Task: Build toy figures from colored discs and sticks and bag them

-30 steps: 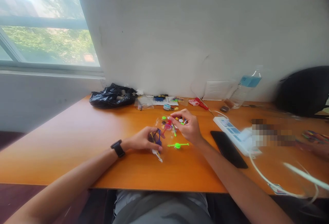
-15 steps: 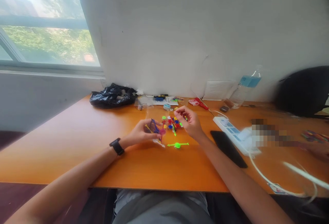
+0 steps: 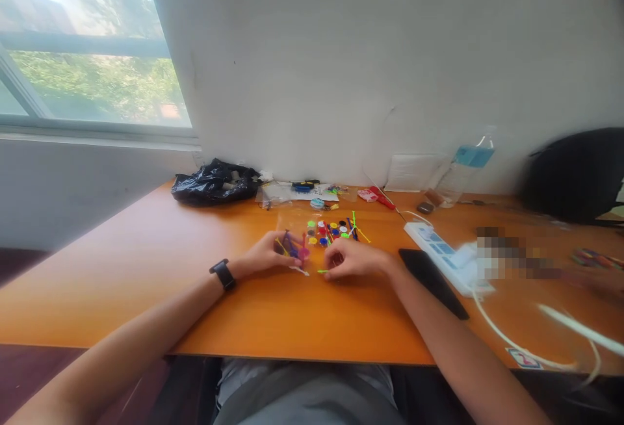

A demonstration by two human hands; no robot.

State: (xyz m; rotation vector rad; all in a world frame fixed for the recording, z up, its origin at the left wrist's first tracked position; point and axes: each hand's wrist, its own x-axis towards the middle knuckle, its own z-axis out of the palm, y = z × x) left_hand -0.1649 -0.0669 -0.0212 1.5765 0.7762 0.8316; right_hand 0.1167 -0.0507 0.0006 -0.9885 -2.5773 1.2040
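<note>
My left hand (image 3: 270, 253) is closed around a bunch of thin plastic pieces (image 3: 292, 247) in blue, yellow, pink and white, held just above the table. To its right, my right hand (image 3: 353, 258) is low at the tabletop with thumb and fingers pinched over a green arrow-shaped plastic piece (image 3: 322, 271). Only the left tip of that piece shows; the fingers cover the rest. Beyond both hands lie small round discs (image 3: 322, 242) in several colours, with loose arrow-like sticks (image 3: 354, 220) among and beside them.
A clear bag, a black plastic bag (image 3: 214, 182), and a red-handled tool (image 3: 383, 197) lie toward the wall. To the right are a black phone-like slab (image 3: 431, 282), a white power strip (image 3: 439, 253) with cables, and a plastic bottle (image 3: 461, 175). Another person's hand (image 3: 597, 282) is at far right.
My right hand has come down and toward me from above the discs, onto the green arrow-shaped piece, with its fingers closing over it. My left hand stays nearly in place with its bunch.
</note>
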